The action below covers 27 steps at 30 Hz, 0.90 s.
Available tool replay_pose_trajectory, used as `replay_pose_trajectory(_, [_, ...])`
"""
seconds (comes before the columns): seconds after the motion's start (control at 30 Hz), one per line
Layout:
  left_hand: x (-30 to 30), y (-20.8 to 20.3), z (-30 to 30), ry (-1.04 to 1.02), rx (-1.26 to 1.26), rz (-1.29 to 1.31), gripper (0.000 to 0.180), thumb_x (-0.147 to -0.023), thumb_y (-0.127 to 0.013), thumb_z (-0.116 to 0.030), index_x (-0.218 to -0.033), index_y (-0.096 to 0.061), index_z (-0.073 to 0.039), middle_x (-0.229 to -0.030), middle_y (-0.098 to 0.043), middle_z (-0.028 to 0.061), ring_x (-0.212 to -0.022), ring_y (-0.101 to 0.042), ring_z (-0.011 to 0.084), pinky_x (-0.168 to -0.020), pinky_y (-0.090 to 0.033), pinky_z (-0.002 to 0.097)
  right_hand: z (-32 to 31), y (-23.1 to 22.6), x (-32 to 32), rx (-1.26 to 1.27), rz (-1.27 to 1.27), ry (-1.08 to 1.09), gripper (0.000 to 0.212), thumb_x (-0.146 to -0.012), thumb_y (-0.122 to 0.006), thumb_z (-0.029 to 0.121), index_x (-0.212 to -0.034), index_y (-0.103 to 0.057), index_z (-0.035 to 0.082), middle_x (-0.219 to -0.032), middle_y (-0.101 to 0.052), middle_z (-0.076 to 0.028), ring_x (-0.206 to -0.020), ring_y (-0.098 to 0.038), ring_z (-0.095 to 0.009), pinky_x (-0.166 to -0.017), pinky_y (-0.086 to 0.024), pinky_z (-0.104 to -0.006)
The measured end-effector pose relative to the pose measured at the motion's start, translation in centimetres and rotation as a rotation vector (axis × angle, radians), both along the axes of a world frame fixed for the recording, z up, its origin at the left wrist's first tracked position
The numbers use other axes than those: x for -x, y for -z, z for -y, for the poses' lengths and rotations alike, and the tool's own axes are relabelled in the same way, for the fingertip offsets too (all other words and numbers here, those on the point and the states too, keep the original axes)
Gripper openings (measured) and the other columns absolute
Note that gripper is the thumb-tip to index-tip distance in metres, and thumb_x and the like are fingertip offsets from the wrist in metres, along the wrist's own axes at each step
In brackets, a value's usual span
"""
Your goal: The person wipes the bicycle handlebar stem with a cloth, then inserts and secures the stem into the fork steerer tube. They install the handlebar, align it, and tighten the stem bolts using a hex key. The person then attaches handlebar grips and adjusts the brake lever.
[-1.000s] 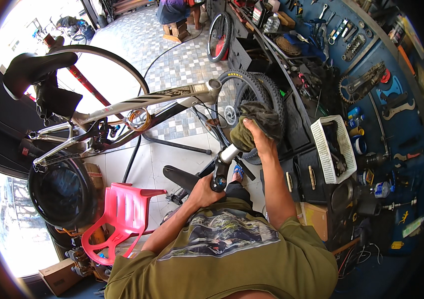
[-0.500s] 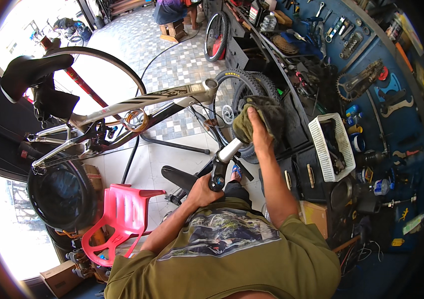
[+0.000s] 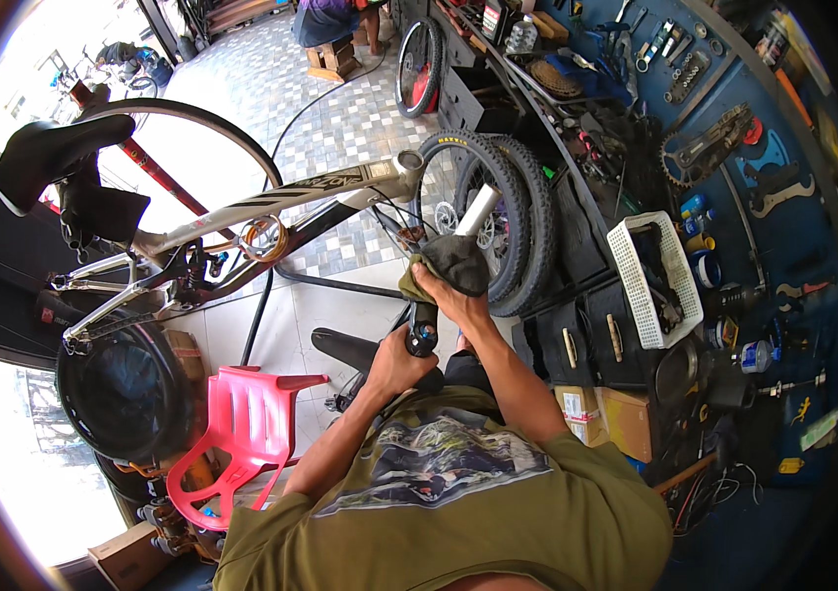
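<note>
My left hand (image 3: pixel 402 362) is closed around the black crown of a bicycle suspension fork (image 3: pixel 423 333), next to a blue-centred knob. The fork's silver steerer tube (image 3: pixel 479 210) points up and away from me. My right hand (image 3: pixel 453 298) is wrapped round a dark olive rag (image 3: pixel 456 264), which encircles the lower part of the tube just above the crown. The tube's bare upper end sticks out beyond the cloth. Most of the fork below my left hand is hidden.
A grey bicycle frame (image 3: pixel 271 204) with a black saddle (image 3: pixel 60 158) stands at left. Near it is a pink plastic chair (image 3: pixel 247 419). Tyred wheels (image 3: pixel 513 187) lean by the bench. A white basket (image 3: pixel 641 286) and a blue tool board (image 3: pixel 724 98) are at right. Another person (image 3: pixel 325 22) sits far off.
My right hand and the rag have slid down the steerer tube toward the crown, baring its upper end. My left hand keeps its hold on the fork.
</note>
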<state>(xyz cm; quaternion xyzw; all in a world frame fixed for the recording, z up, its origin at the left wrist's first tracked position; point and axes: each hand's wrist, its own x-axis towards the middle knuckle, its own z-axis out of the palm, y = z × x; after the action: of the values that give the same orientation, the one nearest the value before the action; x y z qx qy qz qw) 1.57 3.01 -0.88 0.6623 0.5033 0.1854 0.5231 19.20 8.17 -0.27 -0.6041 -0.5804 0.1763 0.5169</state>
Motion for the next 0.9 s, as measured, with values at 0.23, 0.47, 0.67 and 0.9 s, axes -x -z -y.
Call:
replay_pose_trajectory(0.23, [-1.5,-1.6,-0.6,-0.026,-0.04,0.028,0.038,-0.074,-0.076,-0.02,-0.099,-0.062,0.005,-0.08,-0.069,0.0202,-0.074,-0.068,0.0328,-0.075,-0.053,0.0444,-2.7,-3.8,-3.9,0.018,0.085,-0.015,0.029,-0.094,-0.072,0.035,-0.095,-0.076,0.006,-0.087,-0.072,-0.009,-0.082,-0.069,-0.027,-0.077,-0.054,-0.038])
replay_pose_trajectory(0.47, [-2.4,-2.9,-0.1,-0.003,-0.063,0.037,0.039,-0.076,-0.075,-0.02,-0.103,-0.063,0.004,-0.083,-0.07,0.02,-0.077,-0.069,0.0324,-0.078,-0.054,0.0433,-3.9,-5.1,-7.5,0.02,0.183,0.018,0.033,-0.095,-0.07,0.035,-0.097,-0.078,0.003,-0.092,-0.078,-0.011,-0.086,-0.073,-0.027,-0.081,-0.054,-0.0403])
replay_pose_trajectory(0.67, [-2.4,-2.3,0.1,0.033,-0.066,0.016,0.04,-0.076,-0.076,-0.02,-0.106,-0.064,0.004,-0.085,-0.071,0.0195,-0.079,-0.071,0.0318,-0.08,-0.054,0.0426,-3.8,-5.7,-9.1,0.116,0.073,0.103,0.037,-0.096,-0.069,0.038,-0.101,-0.078,0.002,-0.099,-0.079,-0.011,-0.091,-0.073,-0.026,-0.084,-0.054,-0.0393])
replay_pose_trajectory(0.9, [-2.1,-1.3,0.4,0.036,-0.053,-0.039,0.039,-0.076,-0.077,-0.021,-0.105,-0.065,0.003,-0.086,-0.072,0.0188,-0.079,-0.072,0.0317,-0.08,-0.055,0.0426,-3.9,-6.0,-9.5,0.108,0.036,0.094,0.035,-0.095,-0.07,0.035,-0.1,-0.078,0.002,-0.096,-0.079,-0.011,-0.089,-0.073,-0.026,-0.082,-0.055,-0.0404])
